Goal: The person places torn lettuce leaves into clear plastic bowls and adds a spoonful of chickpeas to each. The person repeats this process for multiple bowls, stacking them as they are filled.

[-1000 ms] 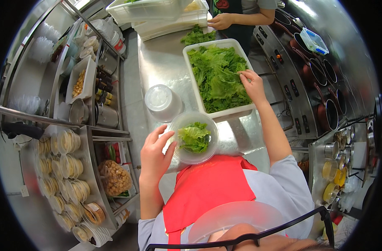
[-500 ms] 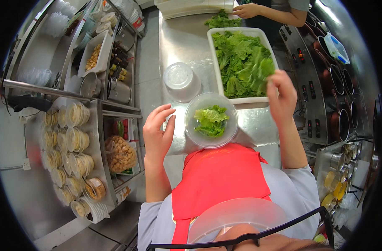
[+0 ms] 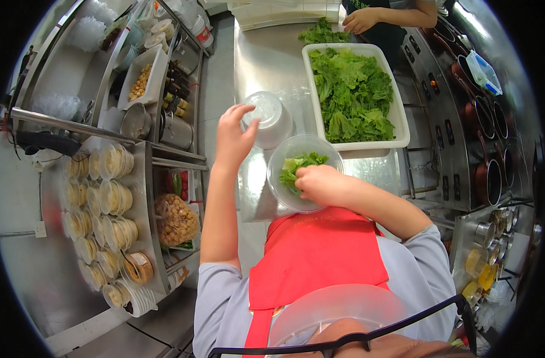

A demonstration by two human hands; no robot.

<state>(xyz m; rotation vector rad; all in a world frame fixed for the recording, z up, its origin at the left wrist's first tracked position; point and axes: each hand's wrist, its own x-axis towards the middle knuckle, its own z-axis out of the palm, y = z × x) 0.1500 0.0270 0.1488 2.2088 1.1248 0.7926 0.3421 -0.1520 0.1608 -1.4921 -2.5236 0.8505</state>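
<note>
In front of me a clear round plastic bowl (image 3: pixel 276 190) sits on the steel table, with green lettuce leaves (image 3: pixel 293 169) inside. My right hand (image 3: pixel 320 184) reaches into this bowl, its fingers closed on the lettuce; the fingertips are partly hidden. Beside the bowl, at its far left, a stack of upturned clear plastic bowls (image 3: pixel 272 122) stands on the table. My left hand (image 3: pixel 234 136) is raised at the stack's left side, thumb and fingers apart and holding nothing. I cannot tell whether it touches the stack. Beyond the bowl a white tray (image 3: pixel 402 128) holds a heap of lettuce (image 3: pixel 356 89).
Across the table a co-worker's hand (image 3: pixel 360 21) is near loose lettuce (image 3: pixel 324 33). Shelving with lidded tubs (image 3: pixel 115 197) and a bag of brown pieces (image 3: pixel 177 219) lines my left. A stove counter with pans (image 3: pixel 492 179) runs along my right.
My right hand has come from the tray's right edge, where it held lettuce, to inside the bowl. My left hand has risen away from me, beside the stacked bowls.
</note>
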